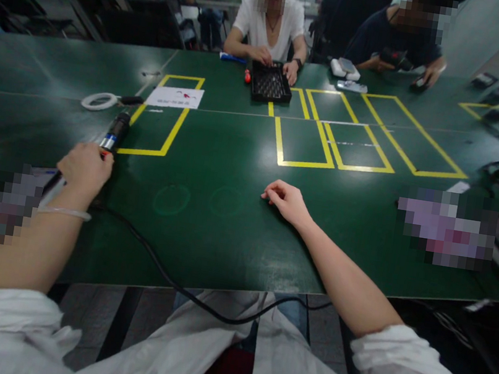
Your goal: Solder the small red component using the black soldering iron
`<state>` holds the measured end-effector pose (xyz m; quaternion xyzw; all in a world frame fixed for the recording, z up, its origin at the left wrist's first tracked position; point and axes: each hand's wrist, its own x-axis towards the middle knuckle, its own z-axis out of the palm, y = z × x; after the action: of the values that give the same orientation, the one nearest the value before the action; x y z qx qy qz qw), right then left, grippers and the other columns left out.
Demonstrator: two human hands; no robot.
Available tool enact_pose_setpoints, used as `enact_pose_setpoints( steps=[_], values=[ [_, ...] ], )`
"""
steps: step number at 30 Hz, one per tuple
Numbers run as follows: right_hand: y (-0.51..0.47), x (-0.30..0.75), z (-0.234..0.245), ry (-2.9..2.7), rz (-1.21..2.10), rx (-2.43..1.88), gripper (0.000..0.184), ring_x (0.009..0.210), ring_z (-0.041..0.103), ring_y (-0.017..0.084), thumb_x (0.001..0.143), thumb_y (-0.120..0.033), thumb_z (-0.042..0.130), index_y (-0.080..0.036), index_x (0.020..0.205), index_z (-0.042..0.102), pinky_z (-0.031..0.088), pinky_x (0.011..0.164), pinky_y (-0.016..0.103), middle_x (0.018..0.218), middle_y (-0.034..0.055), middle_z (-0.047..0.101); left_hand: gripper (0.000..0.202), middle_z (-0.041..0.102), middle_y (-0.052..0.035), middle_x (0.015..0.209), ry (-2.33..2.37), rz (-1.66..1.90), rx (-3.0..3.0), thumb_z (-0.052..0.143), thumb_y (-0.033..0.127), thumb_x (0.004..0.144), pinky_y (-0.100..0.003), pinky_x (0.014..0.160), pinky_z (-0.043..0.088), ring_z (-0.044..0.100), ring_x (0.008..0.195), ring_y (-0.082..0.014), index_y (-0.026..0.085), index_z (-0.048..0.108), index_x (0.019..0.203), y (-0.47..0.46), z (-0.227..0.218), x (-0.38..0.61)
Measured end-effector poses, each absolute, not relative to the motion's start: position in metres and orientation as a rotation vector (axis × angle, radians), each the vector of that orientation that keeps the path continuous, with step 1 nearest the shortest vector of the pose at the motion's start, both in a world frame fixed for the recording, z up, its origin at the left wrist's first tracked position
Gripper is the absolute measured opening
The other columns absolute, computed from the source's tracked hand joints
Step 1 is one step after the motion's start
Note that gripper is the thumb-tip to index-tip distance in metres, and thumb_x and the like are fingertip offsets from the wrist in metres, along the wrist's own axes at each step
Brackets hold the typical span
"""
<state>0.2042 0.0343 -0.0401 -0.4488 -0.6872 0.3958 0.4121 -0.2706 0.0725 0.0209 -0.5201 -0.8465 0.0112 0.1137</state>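
My left hand [86, 167] is closed round the rear end of a black and silver electric screwdriver [114, 132] that lies on the green table [235, 160], its tip pointing away from me. A black cable [162, 271] runs from under that hand across the table edge to my lap. My right hand [285, 200] rests on the table near the middle, fingers loosely curled, with nothing in it.
A white tape ring [98, 101] and a white paper sheet [175, 96] lie beyond the screwdriver by yellow taped rectangles [331, 140]. Across the table a person in white touches a black tray [271, 82]. Another person sits at the far right. Cables lie at the right edge.
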Motion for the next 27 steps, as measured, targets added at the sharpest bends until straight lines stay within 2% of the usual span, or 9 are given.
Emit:
enact_pose_setpoints(
  steps=[2,5,7,10,14,17,22,27],
  values=[
    [0.035,0.205,-0.041,-1.738,0.989,-1.127,0.012,0.064,0.063,0.013,0.088,-0.028,0.055,-0.018,0.087,0.063,0.052,0.068,0.027,0.084,0.0043,0.075,0.049,0.061,-0.0134,0.12,-2.616,-0.076,-1.45,0.039,0.047,0.095,-0.043,0.084,0.046,0.056,0.098,-0.028,0.013,0.059,0.123,0.079,0.028,-0.268],
    [0.035,0.205,-0.042,-1.754,0.982,-1.124,0.013,0.066,0.064,0.013,0.088,-0.028,0.055,-0.018,0.087,0.063,0.051,0.069,0.027,0.084,0.0043,0.075,0.044,0.064,-0.0115,0.115,-2.539,-0.429,-1.626,0.045,0.042,0.094,-0.045,0.091,0.046,0.057,0.099,-0.0252,0.012,0.059,0.124,0.086,0.032,-0.241],
    [0.036,0.204,-0.043,-1.758,0.978,-1.121,0.014,0.068,0.064,0.013,0.088,-0.029,0.055,-0.018,0.088,0.064,0.051,0.069,0.027,0.083,0.0041,0.074,0.041,0.066,-0.0106,0.11,-2.434,-0.742,-2.008,0.052,0.037,0.093,-0.04,0.095,0.047,0.06,0.096,-0.0199,0.008,0.058,0.121,0.084,0.03,-0.204],
    [0.035,0.203,-0.042,-1.738,1.032,-1.096,0.015,0.065,0.062,0.013,0.088,-0.031,0.057,-0.017,0.089,0.064,0.05,0.067,0.027,0.08,0.0037,0.073,0.04,0.066,-0.012,0.102,-2.425,-1.262,-2.578,0.052,0.031,0.092,-0.034,0.088,0.05,0.063,0.089,-0.0163,0.004,0.058,0.122,0.071,0.022,-0.129],
    [0.034,0.201,-0.037,-1.651,1.257,-0.988,0.022,0.061,0.061,0.012,0.086,-0.037,0.062,-0.016,0.095,0.062,0.05,0.062,0.025,0.077,0.0028,0.071,0.047,0.065,-0.0086,0.098,-2.215,-1.347,-3.292,0.056,0.039,0.09,-0.031,0.081,0.05,0.06,0.081,-0.0143,0.011,0.062,0.127,0.048,0.015,-0.04],
    [0.032,0.201,-0.033,-1.614,1.394,-0.896,0.031,0.06,0.061,0.011,0.085,-0.042,0.065,-0.017,0.103,0.06,0.047,0.057,0.023,0.078,0.0018,0.071,0.057,0.063,-0.0049,0.087,-2.043,-1.371,-3.583,0.057,0.038,0.091,-0.028,0.075,0.048,0.058,0.075,-0.0129,0.012,0.051,0.141,0.04,0.01,-0.008],
    [0.029,0.199,-0.028,-1.566,1.487,-0.796,0.038,0.062,0.061,0.01,0.08,-0.045,0.074,-0.018,0.101,0.059,0.049,0.06,0.023,0.074,-0.0007,0.069,0.066,0.06,-0.0015,0.077,-2.053,-1.48,-3.637,0.059,0.037,0.091,-0.026,0.07,0.045,0.056,0.072,-0.0122,0.012,0.04,0.149,0.038,-0.004,-0.001],
    [0.028,0.194,-0.028,-1.554,1.491,-0.761,0.034,0.065,0.061,0.01,0.078,-0.044,0.076,-0.018,0.094,0.06,0.05,0.061,0.023,0.078,0.0003,0.069,0.057,0.062,-0.0031,0.083,-2.178,-1.678,-3.532,0.059,0.039,0.091,-0.028,0.077,0.048,0.059,0.077,-0.0128,0.013,0.047,0.14,0.039,-0.016,-0.004]
  ],
)
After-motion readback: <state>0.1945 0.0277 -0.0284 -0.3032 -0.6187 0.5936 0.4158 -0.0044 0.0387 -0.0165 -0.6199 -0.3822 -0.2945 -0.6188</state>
